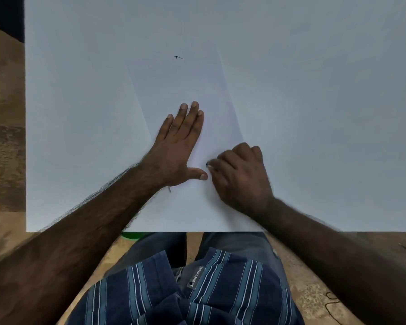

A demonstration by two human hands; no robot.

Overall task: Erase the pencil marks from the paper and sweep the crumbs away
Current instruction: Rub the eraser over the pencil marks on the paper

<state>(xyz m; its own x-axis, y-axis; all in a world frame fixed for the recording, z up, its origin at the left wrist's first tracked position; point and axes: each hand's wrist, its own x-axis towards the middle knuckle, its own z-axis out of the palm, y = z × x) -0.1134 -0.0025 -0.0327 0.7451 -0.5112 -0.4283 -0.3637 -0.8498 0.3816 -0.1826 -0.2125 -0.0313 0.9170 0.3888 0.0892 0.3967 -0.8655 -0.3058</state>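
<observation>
- Two bare hands work over a white bench (80, 113), seen from above by the head camera.
- At the far left, beyond the bench edge, a brown patterned floor (5, 137) is visible.
- Next comes the left hand (176, 146); it lies flat on the sheet of paper (185, 90), fingers straight and close together, the thumb spread to the side toward the other hand. Its grip holds nothing, it only presses the sheet down.
- Just below the left wrist a short grey pencil mark (169, 189) shows on the paper.
- The paper lies tilted in the middle of the bench, its near edge at the bench edge in front of the person.
- Higher on the sheet, well apart from both hands, there is a small dark mark (178, 57).
- To the right, the right hand (240, 174) rests on the paper with fingers curled. Its grip pinches a small dark eraser (208, 164), only the tip visible, touching the sheet just beside the left thumb.
- Under the bench edge a striped blue shirt (220, 289) is seen.
</observation>
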